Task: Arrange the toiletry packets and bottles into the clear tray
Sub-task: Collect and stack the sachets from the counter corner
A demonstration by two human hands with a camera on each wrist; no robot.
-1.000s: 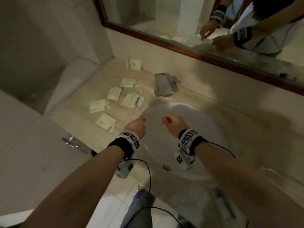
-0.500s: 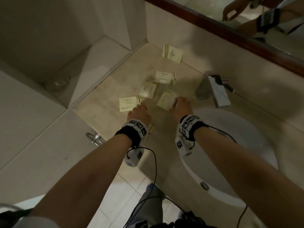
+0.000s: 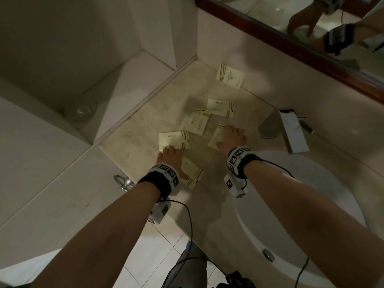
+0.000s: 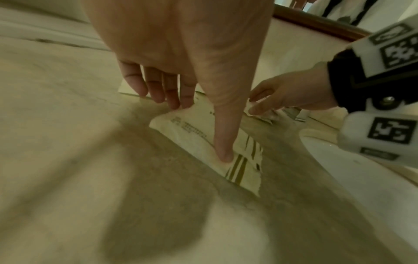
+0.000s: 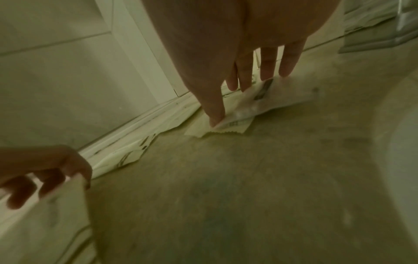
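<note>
Several cream toiletry packets with olive stripes lie scattered on the beige counter (image 3: 145, 134). My left hand (image 3: 172, 161) is down on the nearest packet (image 3: 194, 173). In the left wrist view its thumb (image 4: 224, 153) presses near the striped end while the fingers (image 4: 176, 100) hook the far edge, pinching and bowing the packet (image 4: 187, 130). My right hand (image 3: 227, 138) pinches another packet (image 3: 216, 136) between thumb (image 5: 216, 116) and fingers (image 5: 246, 80), and this packet (image 5: 239, 123) is crumpled up off the counter. More packets (image 3: 174, 139) (image 3: 197, 123) (image 3: 221, 107) (image 3: 230, 75) lie loose beyond. No bottles or tray show.
A chrome faucet (image 3: 286, 129) stands right of the packets above a white round sink (image 3: 311, 204). A framed mirror (image 3: 291, 38) runs along the back wall. A round clear glass dish (image 3: 81, 110) sits on the lower ledge at left. A metal ring (image 3: 122, 181) hangs below the counter edge.
Both hands moved from above the sink leftward to the packets and lowered onto them. Each has closed thumb and fingers on a packet. The head view came closer.
</note>
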